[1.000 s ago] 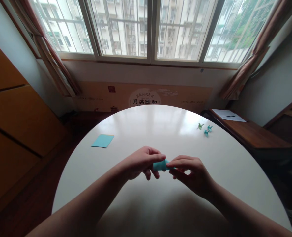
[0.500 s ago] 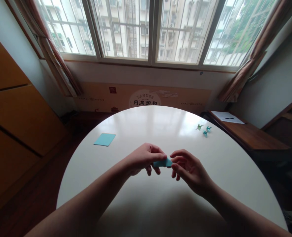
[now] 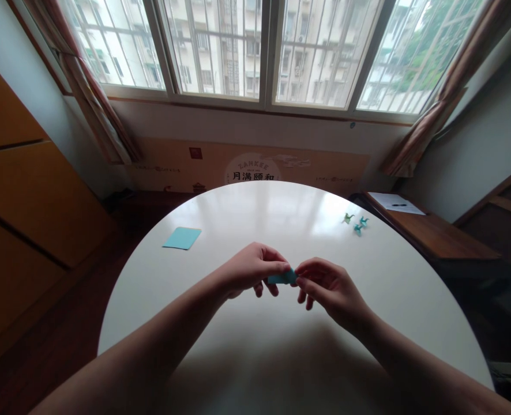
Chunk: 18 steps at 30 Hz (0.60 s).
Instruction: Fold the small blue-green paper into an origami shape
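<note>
Between my hands, above the white table, is a small folded piece of teal paper (image 3: 282, 278). My left hand (image 3: 258, 268) pinches it between thumb and fingers from the left, partly covering it. On the other side, the thumb and index finger of my right hand (image 3: 329, 282) close on the paper's right tip. The remaining fingers of both hands curl loosely below. How the paper is folded inside my fingers cannot be made out.
A light blue stack of square paper (image 3: 181, 238) lies on the round white table (image 3: 151, 311) at left. Three small folded paper cranes (image 3: 358, 229) stand at its right rear. Beyond, a wooden side table (image 3: 446, 236) holds a white sheet (image 3: 394, 203) with a dark pen.
My right thumb and index finger have come together on the paper's right tip, where they were more apart before. The whole view has shifted slightly.
</note>
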{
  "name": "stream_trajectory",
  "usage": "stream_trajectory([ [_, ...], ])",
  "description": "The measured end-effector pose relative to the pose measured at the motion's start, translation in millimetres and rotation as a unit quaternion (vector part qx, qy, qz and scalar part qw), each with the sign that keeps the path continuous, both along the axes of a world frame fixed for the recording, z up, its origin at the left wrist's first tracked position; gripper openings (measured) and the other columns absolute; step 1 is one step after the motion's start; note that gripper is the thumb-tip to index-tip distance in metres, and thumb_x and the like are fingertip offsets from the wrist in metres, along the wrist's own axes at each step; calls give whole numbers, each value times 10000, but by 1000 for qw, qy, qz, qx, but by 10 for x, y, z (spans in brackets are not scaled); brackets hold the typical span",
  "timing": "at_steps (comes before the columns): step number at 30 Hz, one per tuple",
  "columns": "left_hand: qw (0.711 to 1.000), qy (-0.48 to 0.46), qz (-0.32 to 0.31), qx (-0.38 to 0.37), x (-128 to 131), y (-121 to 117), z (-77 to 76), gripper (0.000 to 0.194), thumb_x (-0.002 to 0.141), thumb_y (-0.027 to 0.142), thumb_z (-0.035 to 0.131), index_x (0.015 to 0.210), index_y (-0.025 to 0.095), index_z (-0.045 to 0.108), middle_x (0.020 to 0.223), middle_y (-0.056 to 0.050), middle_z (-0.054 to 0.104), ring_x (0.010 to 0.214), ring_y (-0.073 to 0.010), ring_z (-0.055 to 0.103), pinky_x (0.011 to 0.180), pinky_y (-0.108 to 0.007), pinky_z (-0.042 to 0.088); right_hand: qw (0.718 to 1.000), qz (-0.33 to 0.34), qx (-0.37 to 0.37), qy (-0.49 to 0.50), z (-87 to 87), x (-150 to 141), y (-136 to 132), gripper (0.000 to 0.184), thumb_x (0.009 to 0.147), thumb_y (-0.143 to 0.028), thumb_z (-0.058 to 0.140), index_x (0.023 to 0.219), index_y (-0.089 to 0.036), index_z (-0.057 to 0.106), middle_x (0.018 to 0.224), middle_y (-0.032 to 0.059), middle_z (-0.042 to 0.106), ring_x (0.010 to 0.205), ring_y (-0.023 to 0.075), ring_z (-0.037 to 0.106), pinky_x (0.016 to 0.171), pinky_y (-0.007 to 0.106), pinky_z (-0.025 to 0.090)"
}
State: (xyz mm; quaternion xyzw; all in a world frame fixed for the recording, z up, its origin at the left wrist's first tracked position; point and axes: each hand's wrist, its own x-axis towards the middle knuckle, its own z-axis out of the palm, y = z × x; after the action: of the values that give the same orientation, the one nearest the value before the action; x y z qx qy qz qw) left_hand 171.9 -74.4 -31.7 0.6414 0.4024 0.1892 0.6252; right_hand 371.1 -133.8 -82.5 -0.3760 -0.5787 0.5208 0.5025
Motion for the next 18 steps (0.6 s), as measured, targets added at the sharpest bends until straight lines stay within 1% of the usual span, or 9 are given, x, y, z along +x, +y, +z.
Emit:
stream_trajectory([
  [6,1000,9,1,18,6,-17,36,185,801,298,688,835,123,739,677,-42,705,475,-114,615,323,-159,298,1000,-10,0,-8,35,-9,-22,222,830,-336,761,941,-156,694,693,28,691,545,153,676,426,213,528],
  [11,1000,4,5,7,19,-52,83,195,830,290,643,829,115,729,679,-48,698,475,-125,626,321,-170,312,999,-24,12,-23,27,8,-34,239,835,-357,756,951,-155,700,719,44,707,563,163,681,441,236,551],
  [13,1000,-2,7,2,20,-62,100,207,842,298,633,812,112,720,647,-41,677,477,-132,633,318,-169,323,999,-29,21,-26,29,20,-40,228,842,-349,752,957,-159,702,738,47,713,571,165,685,447,242,559],
  [16,1000,-14,8,-3,14,-68,112,273,878,350,613,766,115,696,596,-31,643,475,-136,635,311,-164,331,998,-39,33,-23,42,30,-55,195,850,-324,748,958,-168,707,744,44,716,582,164,689,450,236,558],
  [18,1000,-17,3,4,13,-68,110,301,886,384,617,770,117,690,618,-37,655,488,-139,646,310,-160,338,998,-41,36,-22,49,24,-66,193,847,-321,751,960,-171,710,746,46,719,589,167,692,452,238,559],
])
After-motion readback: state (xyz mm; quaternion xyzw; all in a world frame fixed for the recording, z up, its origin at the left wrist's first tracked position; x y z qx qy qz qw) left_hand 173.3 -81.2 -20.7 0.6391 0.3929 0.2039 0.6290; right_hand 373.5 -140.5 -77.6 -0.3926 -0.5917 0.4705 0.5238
